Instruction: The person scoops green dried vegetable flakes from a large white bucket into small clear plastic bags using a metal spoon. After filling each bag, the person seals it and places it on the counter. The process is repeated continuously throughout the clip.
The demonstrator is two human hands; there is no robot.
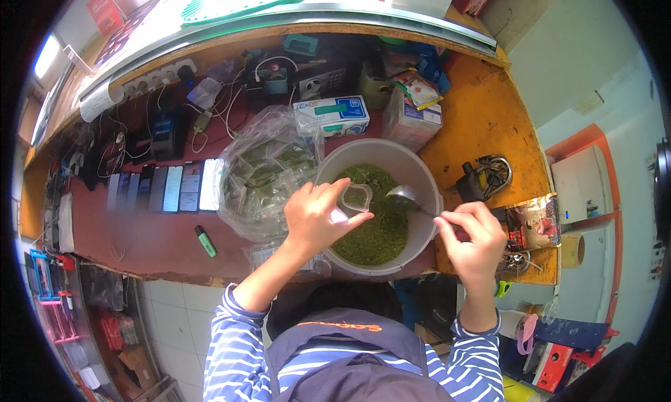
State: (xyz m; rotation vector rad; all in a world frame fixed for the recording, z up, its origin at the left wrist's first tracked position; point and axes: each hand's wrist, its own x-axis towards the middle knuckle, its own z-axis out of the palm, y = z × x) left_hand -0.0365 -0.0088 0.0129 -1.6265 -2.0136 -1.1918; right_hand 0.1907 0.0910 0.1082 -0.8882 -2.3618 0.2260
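Over a white tub (pixel 423 171) of chopped dry green herb (pixel 374 245), my left hand (pixel 316 217) pinches a small clear plastic bag (pixel 356 196), its mouth spread apart. My right hand (pixel 477 238) is closed on the handle of a metal spoon (pixel 405 194). The spoon's bowl hangs above the herb, to the right of the small bag. Left of the tub, touching or close to it, a large clear plastic bag (pixel 244 140) holds several small filled bags of the green herb.
Several phones (pixel 189 185) stand in a row at left, with a green highlighter (pixel 206 241) nearer me. Behind the tub are a blue-white box (pixel 342 115) and a carton (pixel 412 120). A black metal device (pixel 482 178) and a foil pouch (pixel 532 222) lie at right.
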